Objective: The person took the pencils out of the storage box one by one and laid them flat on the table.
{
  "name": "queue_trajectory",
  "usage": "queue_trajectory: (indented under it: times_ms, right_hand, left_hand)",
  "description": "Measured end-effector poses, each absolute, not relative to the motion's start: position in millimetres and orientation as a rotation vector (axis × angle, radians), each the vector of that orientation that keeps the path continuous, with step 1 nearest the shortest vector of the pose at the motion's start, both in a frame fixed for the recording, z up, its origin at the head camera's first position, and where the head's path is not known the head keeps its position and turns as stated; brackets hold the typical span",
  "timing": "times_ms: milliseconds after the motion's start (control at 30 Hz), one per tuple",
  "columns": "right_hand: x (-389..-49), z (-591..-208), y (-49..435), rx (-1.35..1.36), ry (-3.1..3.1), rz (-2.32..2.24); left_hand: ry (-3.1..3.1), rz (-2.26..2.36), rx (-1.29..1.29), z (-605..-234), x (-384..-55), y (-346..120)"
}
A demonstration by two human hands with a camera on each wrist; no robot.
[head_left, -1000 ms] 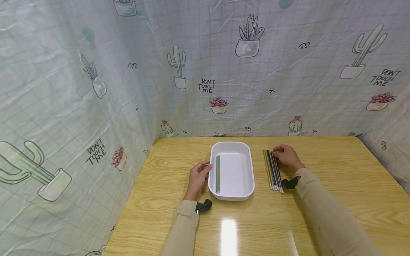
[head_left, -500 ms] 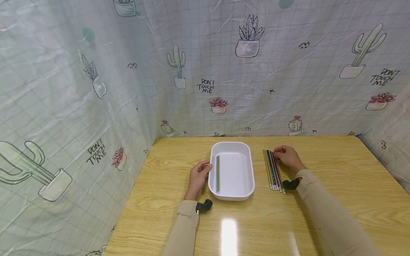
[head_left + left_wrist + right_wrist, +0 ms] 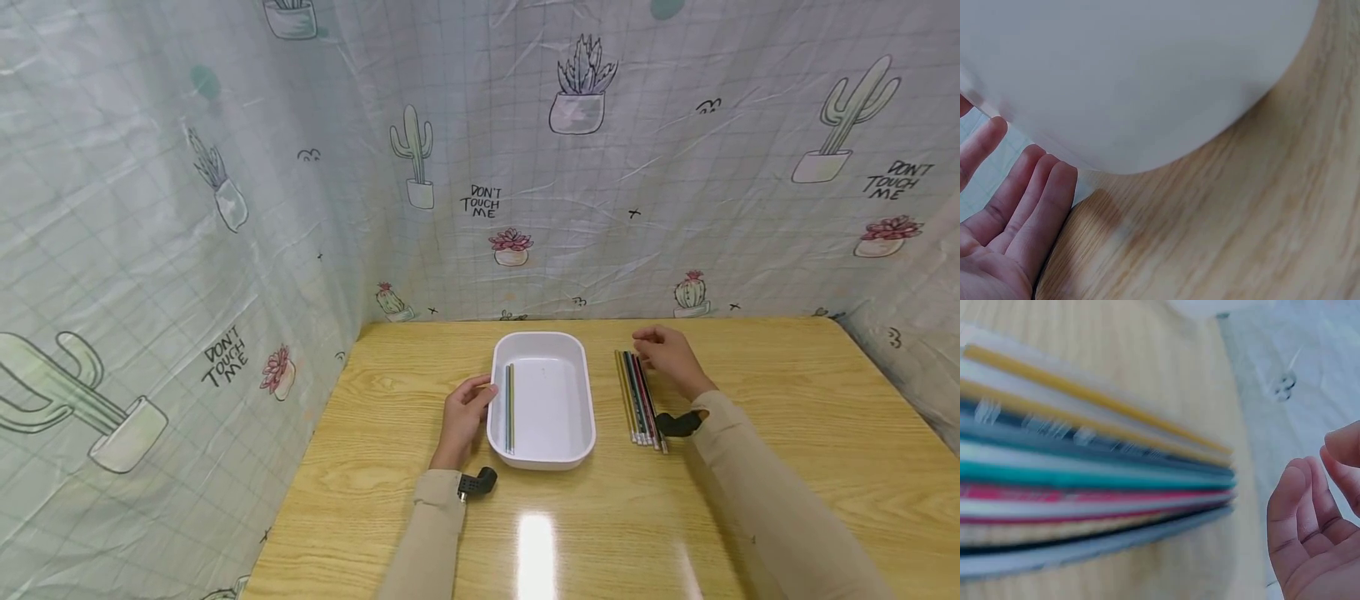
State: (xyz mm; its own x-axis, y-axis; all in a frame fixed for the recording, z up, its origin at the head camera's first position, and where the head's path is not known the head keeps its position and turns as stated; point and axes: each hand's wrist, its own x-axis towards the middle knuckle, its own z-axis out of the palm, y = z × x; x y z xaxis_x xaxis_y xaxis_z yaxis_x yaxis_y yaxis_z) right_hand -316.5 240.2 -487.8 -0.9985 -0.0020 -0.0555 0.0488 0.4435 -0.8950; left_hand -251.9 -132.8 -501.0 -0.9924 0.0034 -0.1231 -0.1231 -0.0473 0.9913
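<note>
My left hand (image 3: 462, 414) holds the left wall of a white plastic tray (image 3: 543, 460), thumb at the rim and fingers along the outside. In the left wrist view those fingers (image 3: 1054, 197) lie against the tray's wall. Inside the tray, thin pencils (image 3: 511, 408), bluish and yellow, lie lengthwise along its left side. To the right of it, a row of several pencils (image 3: 636, 400) in yellow, dark, teal, red and black rests on the table, eraser ends toward me. My right hand (image 3: 670, 358) hovers at their far ends, fingers loosely bent and holding nothing, apart from the pencils in the right wrist view.
The wooden table (image 3: 397, 533) runs back to a hanging sheet (image 3: 600, 217) printed with cacti, which also covers the left side. Each wrist wears a black camera mount, such as the right mount (image 3: 678, 425).
My right hand has let go of the dark pencil at the row's right side, after shifting it slightly right, and has lifted up and away. The left hand and tray stay put.
</note>
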Motion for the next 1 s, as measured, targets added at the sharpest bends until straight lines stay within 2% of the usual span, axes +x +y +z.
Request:
queue_trajectory:
  times_ms: [567, 1000]
  right_hand:
    - [-325, -433, 182, -0.071, 2.592, -1.634]
    - [-334, -421, 134, -0.15, 2.474, -1.746]
  left_hand:
    - [2.104, 2.213, -0.14, -503, -252, -129]
    - [2.111, 2.218, -0.144, -503, -253, -131]
